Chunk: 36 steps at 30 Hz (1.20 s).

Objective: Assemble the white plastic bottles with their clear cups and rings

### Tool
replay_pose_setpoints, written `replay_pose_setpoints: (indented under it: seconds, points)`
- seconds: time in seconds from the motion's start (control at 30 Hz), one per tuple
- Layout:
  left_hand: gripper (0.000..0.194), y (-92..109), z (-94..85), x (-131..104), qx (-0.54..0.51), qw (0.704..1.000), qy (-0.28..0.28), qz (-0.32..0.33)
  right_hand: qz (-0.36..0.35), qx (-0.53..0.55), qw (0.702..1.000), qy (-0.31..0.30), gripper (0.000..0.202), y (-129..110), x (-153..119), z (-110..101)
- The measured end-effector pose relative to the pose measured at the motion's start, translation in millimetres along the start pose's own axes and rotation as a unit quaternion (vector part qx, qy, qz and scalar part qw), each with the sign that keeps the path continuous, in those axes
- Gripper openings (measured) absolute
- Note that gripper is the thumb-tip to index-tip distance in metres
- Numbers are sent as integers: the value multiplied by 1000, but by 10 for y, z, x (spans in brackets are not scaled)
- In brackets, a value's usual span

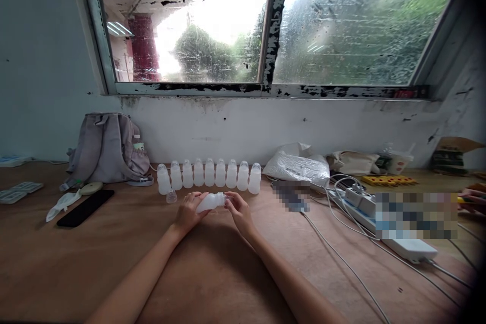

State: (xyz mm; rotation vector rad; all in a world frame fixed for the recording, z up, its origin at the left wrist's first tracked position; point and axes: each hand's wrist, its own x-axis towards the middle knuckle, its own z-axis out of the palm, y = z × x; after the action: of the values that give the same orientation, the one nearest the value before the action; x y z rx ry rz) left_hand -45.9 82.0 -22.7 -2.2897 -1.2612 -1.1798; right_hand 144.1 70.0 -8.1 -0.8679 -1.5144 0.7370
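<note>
My left hand [189, 211] is wrapped round the body of a frosted white baby bottle [208, 202], which lies tilted on its side with its neck to the right. At that neck end, the fingers of my right hand [238, 211] are pinched together; the teat end is mostly covered by them. Just behind my left hand a small clear bottle cap [171, 196] rests on the table. A row of several similar baby bottles [209, 172] stands upright behind both hands, with clear caps on top.
A grey backpack [108, 147] leans on the wall at left, near a black phone [85, 208]. To the right are a silvery plastic bag [299, 167], a white power strip [412, 248] and loose cables [334, 255]. Another person's hand [473, 199] shows at the right edge.
</note>
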Motion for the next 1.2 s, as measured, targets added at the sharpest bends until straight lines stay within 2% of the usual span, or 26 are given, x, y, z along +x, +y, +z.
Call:
replay_pose_setpoints:
  seconds: [0.37, 0.53, 0.7, 0.83, 0.93, 1.07, 1.2]
  points:
    - [44, -50, -32, 9, 11, 1000, -10, 21, 10, 20, 1000, 2, 24, 4, 13, -15]
    - [42, -62, -30, -1, 14, 999, -20, 37, 47, -40, 998, 0, 33, 48, 18, -43]
    - [43, -57, -8, -5, 12, 998, -30, 53, 50, -131, 990, 2, 46, 70, 42, -80]
    - [44, -72, 7, -6, 18, 998, -27, 48, 46, -125, 991, 10, 32, 59, 49, -106]
    - [44, -97, 8, -9, 24, 999, -23, 39, 44, -113, 993, -18, 20, 75, 50, -107]
    - [43, -117, 2, -11, 21, 999, -25, 41, 46, -122, 991, -36, 24, 102, 39, -96]
    - [43, -78, -23, 6, -13, 999, -30, 23, 42, -104, 993, -27, 34, 75, 34, -94]
